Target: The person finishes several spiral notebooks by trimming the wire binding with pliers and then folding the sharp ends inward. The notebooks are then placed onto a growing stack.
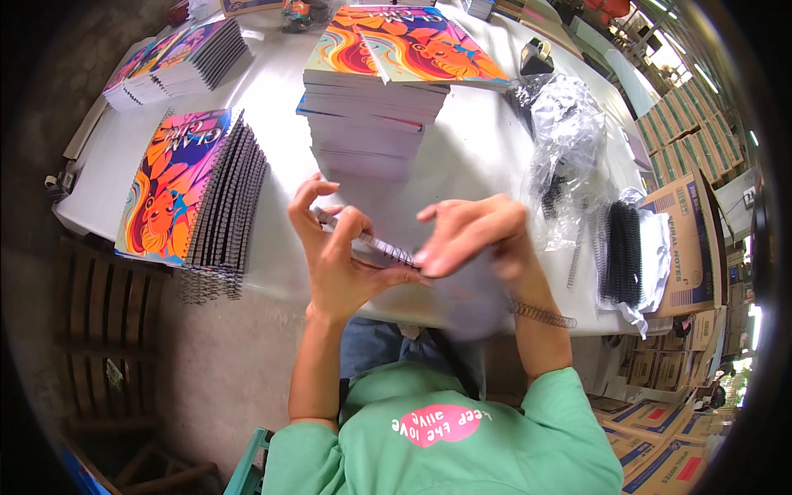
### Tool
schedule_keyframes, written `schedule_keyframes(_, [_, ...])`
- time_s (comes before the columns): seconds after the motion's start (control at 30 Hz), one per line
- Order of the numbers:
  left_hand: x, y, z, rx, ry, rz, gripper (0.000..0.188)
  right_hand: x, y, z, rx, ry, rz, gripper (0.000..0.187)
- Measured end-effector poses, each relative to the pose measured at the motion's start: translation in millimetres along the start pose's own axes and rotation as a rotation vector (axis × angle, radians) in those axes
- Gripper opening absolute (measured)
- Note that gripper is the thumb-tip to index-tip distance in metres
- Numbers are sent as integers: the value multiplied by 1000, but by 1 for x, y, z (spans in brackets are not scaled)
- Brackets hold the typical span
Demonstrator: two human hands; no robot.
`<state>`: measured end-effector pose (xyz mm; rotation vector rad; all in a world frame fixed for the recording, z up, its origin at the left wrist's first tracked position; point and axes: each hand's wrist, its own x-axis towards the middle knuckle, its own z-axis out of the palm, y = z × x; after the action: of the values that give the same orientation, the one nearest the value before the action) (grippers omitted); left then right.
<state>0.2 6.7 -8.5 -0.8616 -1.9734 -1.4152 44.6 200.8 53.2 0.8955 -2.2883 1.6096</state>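
My left hand (338,256) grips a thin notebook (369,242) near the table's front edge, its punched edge turned up between thumb and fingers. Dark wire loops run through the holes at the notebook's right end. There my right hand (474,235) pinches the spiral coil (544,315), whose loose end hangs out past my right wrist. A greyish blur under the right hand hides the coil's middle stretch.
Coil-bound notebooks with colourful covers (175,186) are piled at left. Tall stacks of unbound notebooks (371,107) stand ahead. To the right lie clear plastic (569,124), black coils (620,252) and a cardboard box (681,239). A wooden chair (107,313) stands at lower left.
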Motion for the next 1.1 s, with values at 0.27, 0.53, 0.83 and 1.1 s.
schedule_keyframes(0.27, [2, -6, 2, -71, -21, -59, 76, 8, 5, 6, -3, 14, 134, 24])
schedule_keyframes(0.53, [-1, -18, 8, -349, 26, -230, 90, 17, 32, 3, -357, 90, 359, 14])
schedule_keyframes(0.83, [-3, -22, 5, -524, -47, -354, 96, 34, 7, 21, 137, 96, 103, 29])
schedule_keyframes(1.1, [-8, -20, 7, -528, -63, -314, 87, 41, 1, 32, -92, 34, 33, 26])
